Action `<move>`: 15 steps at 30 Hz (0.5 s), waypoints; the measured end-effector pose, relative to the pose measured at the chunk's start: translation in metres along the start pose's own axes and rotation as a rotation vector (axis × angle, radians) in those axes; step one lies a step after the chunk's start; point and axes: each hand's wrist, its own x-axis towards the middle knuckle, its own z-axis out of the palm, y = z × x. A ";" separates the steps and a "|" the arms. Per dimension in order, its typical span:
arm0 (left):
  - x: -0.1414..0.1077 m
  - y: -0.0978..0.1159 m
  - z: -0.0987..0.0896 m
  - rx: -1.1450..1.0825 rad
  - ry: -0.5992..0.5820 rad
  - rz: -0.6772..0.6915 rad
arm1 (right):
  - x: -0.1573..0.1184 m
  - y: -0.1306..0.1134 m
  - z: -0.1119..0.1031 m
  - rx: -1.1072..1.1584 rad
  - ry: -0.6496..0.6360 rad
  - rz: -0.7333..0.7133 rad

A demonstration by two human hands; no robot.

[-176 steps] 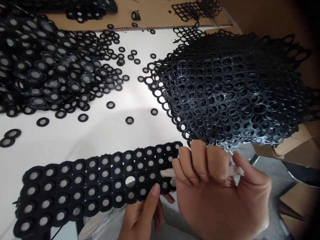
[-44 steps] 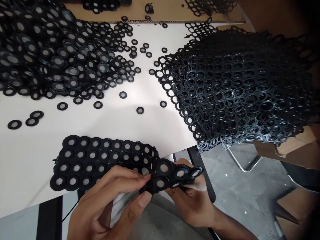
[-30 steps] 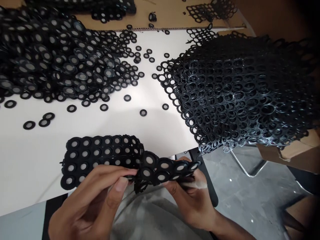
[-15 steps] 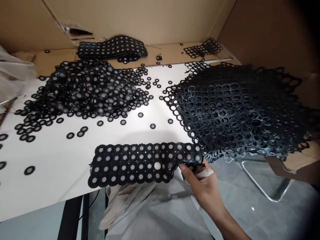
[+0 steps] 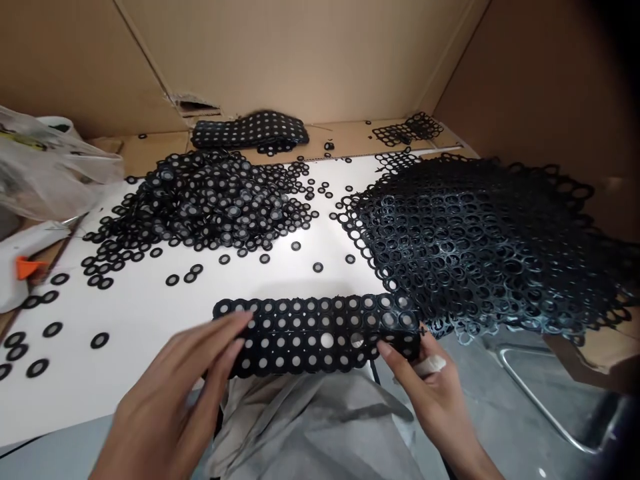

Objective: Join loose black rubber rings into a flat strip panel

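Observation:
A black rubbery sheet (image 5: 305, 324) with rows of pale round spots lies across the table's front edge, its right end overhanging. My right hand (image 5: 430, 393) grips that end, thumb on top and the other fingers beneath; a white wrap covers one finger. Over the sheet's left end reaches my left hand (image 5: 175, 387), slightly blurred. Its fingers are stretched out, and the thumb stands a little apart from them. Behind the sheet rises a pile of loose black rings with grey centres (image 5: 220, 207). Right of it lies a heap of black mesh with open round holes (image 5: 465, 233).
More spotted sheets (image 5: 250, 130) and a small mesh piece (image 5: 410, 128) lie at the back by the cardboard wall (image 5: 310, 60). At left are a clear plastic bag (image 5: 55, 160) and a white tool with an orange trigger (image 5: 30, 268). A metal-framed seat stands right.
My left hand has come into view from below and now reaches over the sheet's left end. The sheet's raised right part has flattened out. The camera view has shifted left and up.

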 end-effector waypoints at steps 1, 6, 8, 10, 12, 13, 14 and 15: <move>0.007 -0.008 0.004 0.063 0.038 0.060 | 0.000 -0.002 -0.001 -0.018 0.017 -0.001; 0.016 -0.038 0.015 0.231 0.060 0.085 | 0.003 -0.004 -0.008 -0.097 0.006 -0.030; 0.011 -0.040 0.013 0.234 0.059 0.058 | 0.007 -0.001 -0.012 -0.117 -0.010 -0.049; 0.008 -0.037 0.010 0.209 0.082 0.015 | 0.012 0.004 -0.016 -0.133 -0.011 -0.058; 0.006 -0.032 0.009 0.150 0.111 -0.052 | 0.019 0.007 -0.021 -0.169 -0.015 -0.081; 0.006 -0.031 0.009 0.106 0.122 -0.092 | 0.022 0.007 -0.024 -0.200 -0.007 -0.105; 0.007 -0.030 0.010 0.055 0.138 -0.127 | 0.026 0.006 -0.028 -0.241 -0.003 -0.131; 0.007 -0.031 0.011 -0.002 0.152 -0.159 | 0.029 0.005 -0.032 -0.282 0.028 -0.165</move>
